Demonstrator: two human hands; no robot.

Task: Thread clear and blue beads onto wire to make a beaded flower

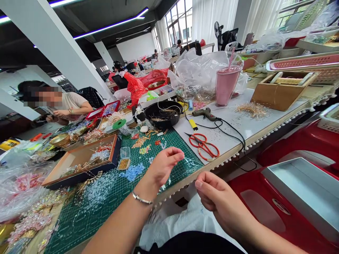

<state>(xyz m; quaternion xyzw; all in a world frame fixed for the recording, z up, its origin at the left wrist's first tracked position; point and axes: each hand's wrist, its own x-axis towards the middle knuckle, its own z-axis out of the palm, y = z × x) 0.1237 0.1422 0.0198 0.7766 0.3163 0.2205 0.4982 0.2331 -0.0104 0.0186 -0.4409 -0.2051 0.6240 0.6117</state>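
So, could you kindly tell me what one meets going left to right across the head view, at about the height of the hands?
wooden tray, blue beads, left hand, red scissors, right hand, red seat, metal tray

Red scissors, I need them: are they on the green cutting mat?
No, the red scissors lie on the white tabletop beside the green cutting mat.

The cutting mat point(79, 225) is dark green with a pale grid; the scissors point(203, 144) have bright red handles.
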